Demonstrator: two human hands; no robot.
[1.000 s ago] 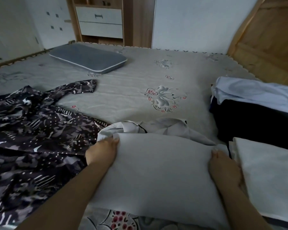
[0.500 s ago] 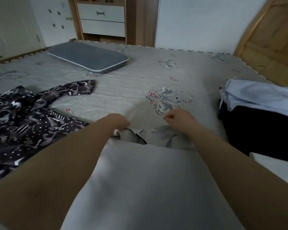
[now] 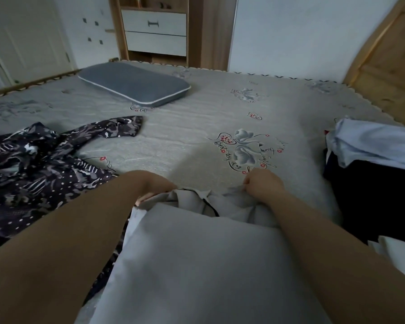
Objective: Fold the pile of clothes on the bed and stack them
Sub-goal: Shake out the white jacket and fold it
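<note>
A light grey garment [image 3: 204,260] lies partly folded on the bed in front of me, its far end bunched up. My left hand [image 3: 154,185] grips the bunched far left part of it, fingers curled under the cloth. My right hand [image 3: 262,185] pinches the crumpled far right part. A dark patterned garment [image 3: 40,174] is spread out to the left. On the right sits a stack with a dark garment [image 3: 372,197] and a pale blue one [image 3: 374,141] on top, and a white folded piece [image 3: 398,256] lies nearer to me.
The grey printed bedspread [image 3: 197,127] stretches ahead. A blue-grey pillow [image 3: 133,83] lies at the far left. A wooden headboard [image 3: 388,61] rises at the right, and a drawer unit [image 3: 154,31] stands beyond the bed.
Both hands left the sides of the folded grey panel and reached forward to its far bunched end, where they now hold the cloth. The view has shifted forward too.
</note>
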